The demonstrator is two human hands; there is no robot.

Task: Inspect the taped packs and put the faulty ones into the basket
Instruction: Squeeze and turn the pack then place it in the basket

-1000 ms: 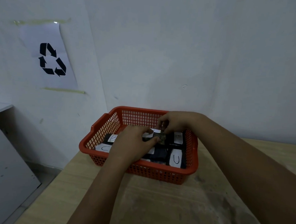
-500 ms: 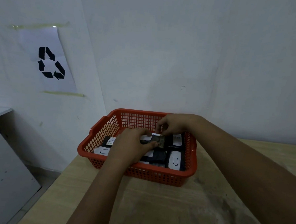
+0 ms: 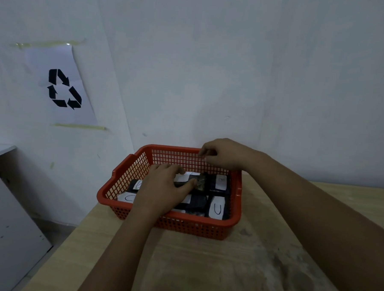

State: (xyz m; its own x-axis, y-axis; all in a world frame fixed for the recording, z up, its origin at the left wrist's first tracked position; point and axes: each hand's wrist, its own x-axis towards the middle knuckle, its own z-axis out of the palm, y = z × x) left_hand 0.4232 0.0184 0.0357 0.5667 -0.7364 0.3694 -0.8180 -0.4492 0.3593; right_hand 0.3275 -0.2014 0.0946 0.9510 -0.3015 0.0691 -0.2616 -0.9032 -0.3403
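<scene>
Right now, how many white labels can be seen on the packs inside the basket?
6: far-right, near-right marked U, near-left, left-middle, under the left hand fingers, and centre. More may be hidden.

There is one orange plastic mesh basket (image 3: pixel 233 216) on one pale wooden desk (image 3: pixel 202 268). Inside it lie dark packs with white paper labels (image 3: pixel 216 210); I count perhaps six, some are hidden. Two hands: left hand (image 3: pixel 162 192), right hand (image 3: pixel 224 154). One white sheet with a black recycling symbol (image 3: pixel 64 87) is on the wall.
</scene>
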